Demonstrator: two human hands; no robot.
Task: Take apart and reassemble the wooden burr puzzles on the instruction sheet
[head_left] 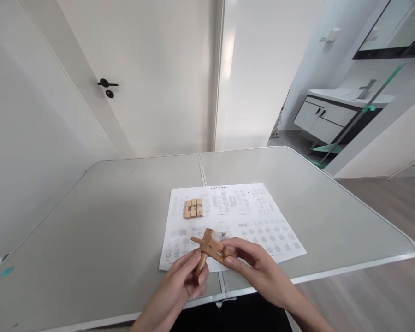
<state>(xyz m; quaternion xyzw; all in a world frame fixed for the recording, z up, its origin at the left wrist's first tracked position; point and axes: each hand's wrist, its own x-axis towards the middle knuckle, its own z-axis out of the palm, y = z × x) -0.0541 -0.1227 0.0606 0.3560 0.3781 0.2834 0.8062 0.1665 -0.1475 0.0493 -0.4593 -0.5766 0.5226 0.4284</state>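
Both hands hold a small wooden puzzle assembly (208, 249) of crossed notched bars just above the near edge of a printed instruction sheet (249, 216). My left hand (186, 281) pinches its lower bar from below and the left. From the right, my right hand (254, 263) grips the other end with fingertips. Several loose wooden puzzle pieces (193, 208) lie side by side on the sheet's upper left part, apart from both hands.
The sheet lies on a grey folding table (100, 230) with a centre seam and rounded corners. A white door with a black handle (107, 84) stands behind. At the right, an open doorway shows a sink cabinet (328, 117) and a green-handled mop (363, 110).
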